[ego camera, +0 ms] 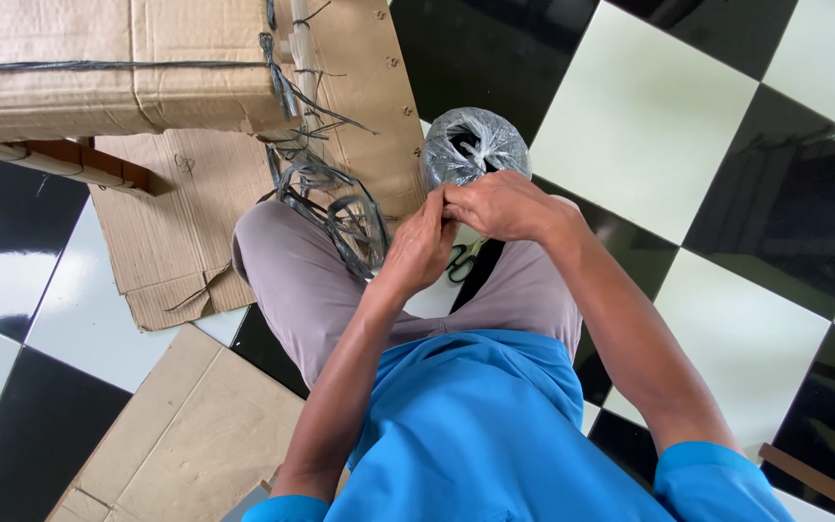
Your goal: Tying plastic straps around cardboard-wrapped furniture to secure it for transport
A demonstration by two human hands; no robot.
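Glossy plastic strap roll (475, 145), matt rough cardboard box (118, 68), shiny floor tiles (640, 126).

Top left, a big brown cardboard box (118, 68), bound with dark plastic strap (99, 66) running across its face and down its right edge. Loose coils of the same strap (335, 208) dangling below its corner. Flattened brown cardboard sheets (171, 222) spread under it on the black-and-white checkered floor (649, 116), another sheet (186, 435) lower left. Just beyond the hands, a round roll (474, 145) wrapped in clear, shiny plastic film, greyish. No labels, signs or screens in view.
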